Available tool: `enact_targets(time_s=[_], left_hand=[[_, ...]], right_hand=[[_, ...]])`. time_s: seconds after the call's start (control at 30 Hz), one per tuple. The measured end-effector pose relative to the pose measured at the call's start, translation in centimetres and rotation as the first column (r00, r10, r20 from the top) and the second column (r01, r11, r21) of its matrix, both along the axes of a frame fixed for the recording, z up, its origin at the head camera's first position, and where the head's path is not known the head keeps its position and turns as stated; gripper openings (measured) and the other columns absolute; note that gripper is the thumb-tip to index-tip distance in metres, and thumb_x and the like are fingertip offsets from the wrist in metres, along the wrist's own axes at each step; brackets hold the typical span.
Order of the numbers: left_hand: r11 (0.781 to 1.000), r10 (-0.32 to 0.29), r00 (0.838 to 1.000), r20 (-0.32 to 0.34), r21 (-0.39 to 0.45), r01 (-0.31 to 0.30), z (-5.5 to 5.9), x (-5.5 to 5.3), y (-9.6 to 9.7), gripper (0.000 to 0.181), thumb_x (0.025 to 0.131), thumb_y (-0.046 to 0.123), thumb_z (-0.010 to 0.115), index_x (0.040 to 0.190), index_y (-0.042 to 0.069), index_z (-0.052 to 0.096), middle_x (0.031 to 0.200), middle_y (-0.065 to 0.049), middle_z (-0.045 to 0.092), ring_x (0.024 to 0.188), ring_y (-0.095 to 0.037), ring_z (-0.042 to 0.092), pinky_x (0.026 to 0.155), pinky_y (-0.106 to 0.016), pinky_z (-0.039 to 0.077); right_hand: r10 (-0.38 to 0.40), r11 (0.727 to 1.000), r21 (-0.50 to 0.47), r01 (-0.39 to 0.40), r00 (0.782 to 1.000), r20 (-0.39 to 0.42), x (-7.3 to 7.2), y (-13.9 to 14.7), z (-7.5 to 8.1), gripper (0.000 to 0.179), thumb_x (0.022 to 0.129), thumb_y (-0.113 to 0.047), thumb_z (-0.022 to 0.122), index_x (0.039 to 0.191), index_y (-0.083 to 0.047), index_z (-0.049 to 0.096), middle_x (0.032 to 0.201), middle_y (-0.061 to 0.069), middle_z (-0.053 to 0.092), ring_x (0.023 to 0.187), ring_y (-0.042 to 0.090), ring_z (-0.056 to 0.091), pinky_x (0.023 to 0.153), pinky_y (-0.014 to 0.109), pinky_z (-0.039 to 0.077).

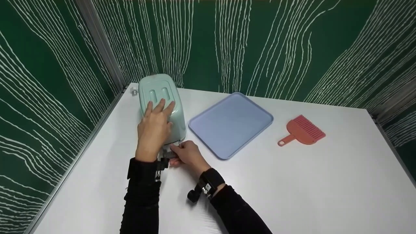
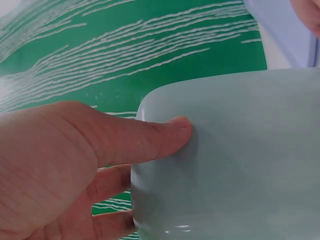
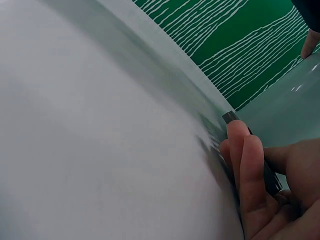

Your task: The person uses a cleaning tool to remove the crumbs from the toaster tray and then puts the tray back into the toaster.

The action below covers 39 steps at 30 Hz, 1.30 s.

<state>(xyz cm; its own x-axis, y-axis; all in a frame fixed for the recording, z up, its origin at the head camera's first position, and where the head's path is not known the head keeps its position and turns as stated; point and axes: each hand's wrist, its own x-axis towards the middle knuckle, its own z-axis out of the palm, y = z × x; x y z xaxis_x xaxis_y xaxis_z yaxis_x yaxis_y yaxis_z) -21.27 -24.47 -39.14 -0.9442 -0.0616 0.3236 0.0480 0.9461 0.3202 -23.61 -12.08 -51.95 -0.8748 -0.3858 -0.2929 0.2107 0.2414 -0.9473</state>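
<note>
We record two bare hands at a mint toaster [image 1: 177, 118], which stands at the left of the white table [image 1: 292, 182], its far end near the green wall [image 1: 201, 42]. Two long recesses run along its top. The left hand [image 1: 154, 125] is spread wide: its fingers lie apart on the top, and in the left wrist view we see its thumb pressed flat to the rounded body. The right hand [image 1: 190, 154] is narrow, at the toaster's near end, pinching a dark strip [image 3: 271, 178] between thumb and fingers; we cannot tell how far the strip reaches under the body, as the fingers cover part of it. Just right of the toaster we note a blue tray [image 1: 227, 126], set at an angle, its bare floor ringed by a low rim. Farther right, well apart from both hands, lies a red brush [image 1: 304, 131], handle toward the tray, bristles pointing away. Both arms wear black sleeves [image 1: 141, 204]. We log pale wavy lines streaking the wall.
</note>
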Motion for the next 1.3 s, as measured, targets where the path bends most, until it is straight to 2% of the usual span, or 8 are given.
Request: enact_targets(time_s=[0.27, 0.57, 0.77, 1.0, 1.3], left_hand=[[1.000, 0.006, 1.000, 0.017, 0.001, -0.006, 0.1, 0.1, 0.1, 0.064, 0.094, 0.009, 0.078, 0.155, 0.020, 0.060, 0.166, -0.015, 0.049, 0.156, -0.053, 0.038, 0.110, -0.075, 0.048], [1.000, 0.010, 1.000, 0.026, -0.002, -0.010, 0.1, 0.1, 0.1, 0.065, 0.094, 0.010, 0.078, 0.156, 0.021, 0.059, 0.167, -0.014, 0.048, 0.157, -0.052, 0.037, 0.108, -0.075, 0.049], [1.000, 0.008, 1.000, 0.024, -0.001, -0.008, 0.1, 0.1, 0.1, 0.065, 0.094, 0.009, 0.078, 0.156, 0.021, 0.059, 0.168, -0.013, 0.048, 0.157, -0.052, 0.037, 0.105, -0.076, 0.050], [1.000, 0.008, 1.000, 0.025, 0.000, -0.008, 0.2, 0.2, 0.1, 0.065, 0.095, 0.010, 0.078, 0.156, 0.022, 0.059, 0.167, -0.013, 0.048, 0.157, -0.052, 0.037, 0.104, -0.078, 0.050], [1.000, 0.005, 1.000, 0.017, 0.003, -0.005, 0.1, 0.1, 0.0, 0.065, 0.094, 0.009, 0.079, 0.155, 0.022, 0.060, 0.167, -0.013, 0.049, 0.157, -0.052, 0.038, 0.103, -0.078, 0.050]], right_hand=[[0.014, 1.000, -0.028, -0.013, 0.998, 0.061, 0.0, 0.1, 0.2, 0.037, 0.109, -0.024, 0.065, 0.086, 0.003, 0.074, 0.055, 0.000, 0.068, 0.047, 0.005, 0.066, 0.049, 0.018, 0.055], [0.028, 0.998, -0.057, -0.022, 0.994, 0.106, 0.0, 0.3, 0.3, 0.034, 0.109, -0.022, 0.064, 0.088, 0.003, 0.075, 0.059, 0.002, 0.072, 0.051, 0.007, 0.071, 0.055, 0.018, 0.058], [0.032, 0.997, -0.068, -0.025, 0.993, 0.113, 0.1, 0.4, 0.3, 0.032, 0.109, -0.020, 0.064, 0.091, 0.005, 0.073, 0.067, 0.007, 0.076, 0.053, 0.008, 0.072, 0.058, 0.020, 0.060], [0.043, 0.997, -0.073, -0.034, 0.992, 0.119, 0.6, 0.8, 0.6, 0.031, 0.110, -0.019, 0.063, 0.091, 0.004, 0.071, 0.063, 0.004, 0.072, 0.052, 0.008, 0.071, 0.055, 0.020, 0.059], [0.064, 0.997, -0.059, -0.057, 0.991, 0.119, 1.1, 1.3, 0.5, 0.028, 0.110, -0.019, 0.062, 0.096, 0.004, 0.069, 0.076, 0.012, 0.077, 0.055, 0.009, 0.072, 0.059, 0.022, 0.062]])
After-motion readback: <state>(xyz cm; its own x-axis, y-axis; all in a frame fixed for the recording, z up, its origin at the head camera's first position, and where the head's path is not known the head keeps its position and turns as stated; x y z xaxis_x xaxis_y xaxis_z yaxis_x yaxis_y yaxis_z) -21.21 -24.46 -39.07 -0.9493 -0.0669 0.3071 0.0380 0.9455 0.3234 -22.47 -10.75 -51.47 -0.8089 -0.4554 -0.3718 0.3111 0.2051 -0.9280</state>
